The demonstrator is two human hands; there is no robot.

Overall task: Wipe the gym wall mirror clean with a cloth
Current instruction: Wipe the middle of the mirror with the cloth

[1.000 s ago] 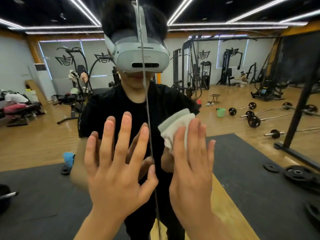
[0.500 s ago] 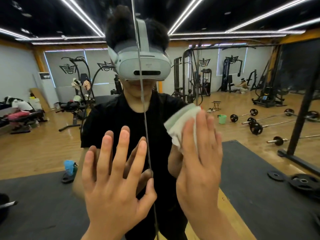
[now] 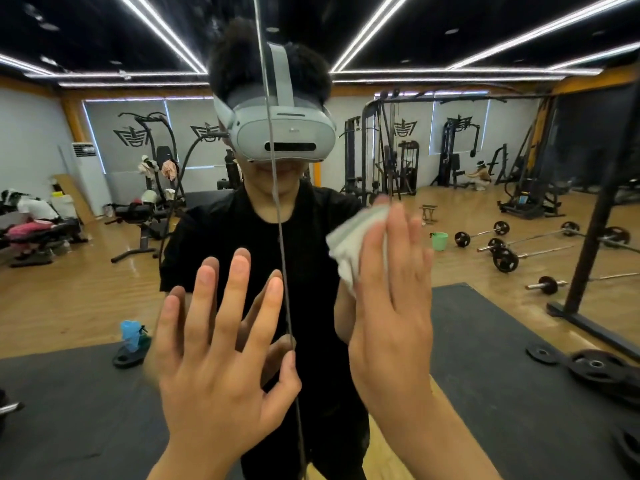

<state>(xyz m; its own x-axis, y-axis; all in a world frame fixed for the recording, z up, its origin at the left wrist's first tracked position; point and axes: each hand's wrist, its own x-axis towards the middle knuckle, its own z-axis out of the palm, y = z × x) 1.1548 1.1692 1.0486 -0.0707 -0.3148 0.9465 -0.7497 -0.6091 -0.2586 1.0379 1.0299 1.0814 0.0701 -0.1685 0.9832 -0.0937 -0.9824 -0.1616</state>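
The wall mirror fills the view, and everything in the gym is seen as a reflection in it. Near the mirror's left edge a workout bench carries heaped clothes, and lower down a blue spray bottle stands on a dark weight plate at the border of the black floor mat. The left hand is next, palm toward the glass, with its fingers straight and spread wide. It appears to lie flat on the mirror left of centre, its reflected fingers showing close behind. Its thumb reaches the vertical seam that runs from the mirror's top edge to its bottom edge. The seam crosses the reflected person, who wears a grey headset and a black shirt. Just right of the seam, at about mid-height, the folded white cloth with a pale green stripe is against the glass. The right hand presses it there with straight fingers held close together, and the cloth sticks out beyond their left side. The hand's thumb is hidden, and the cloth and fingertips are blurred. Further right are a green bucket, several barbells on the wooden floor, and loose weight plates toward the mirror's lower right corner.
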